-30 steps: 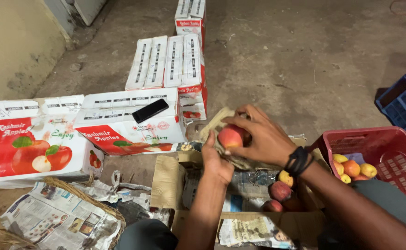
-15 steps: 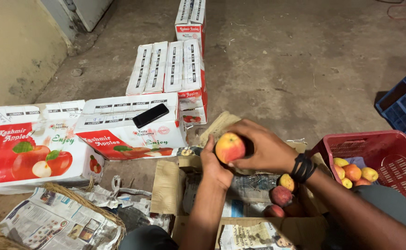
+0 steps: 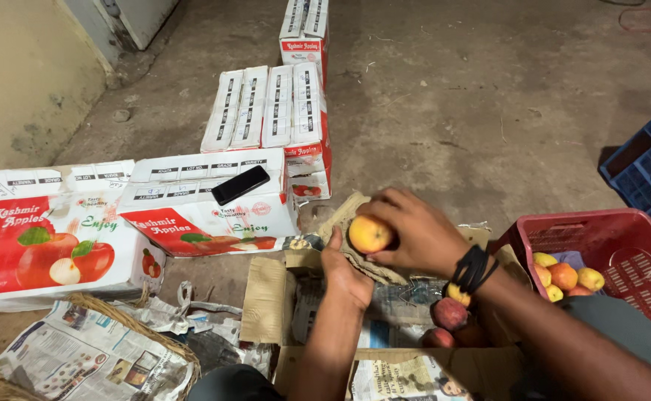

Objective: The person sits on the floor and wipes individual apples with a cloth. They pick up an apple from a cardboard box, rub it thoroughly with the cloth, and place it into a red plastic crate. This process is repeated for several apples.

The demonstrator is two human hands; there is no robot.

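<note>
Both our hands meet over the open cardboard box (image 3: 262, 297): our right hand (image 3: 418, 234) is closed around a yellow-orange apple (image 3: 368, 234), and our left hand (image 3: 344, 275) cups a piece of brown cloth (image 3: 344, 215) just under it, touching the fruit. We hold the apple above the box, near its far edge. We judge the apple firm, light, smooth and easily bruised, so a loose all-round grip on its sides suits it. Beyond lie printed apple cartons (image 3: 214, 204), a red crate (image 3: 600, 241) of fruit, then a black phone (image 3: 240, 184).
</note>
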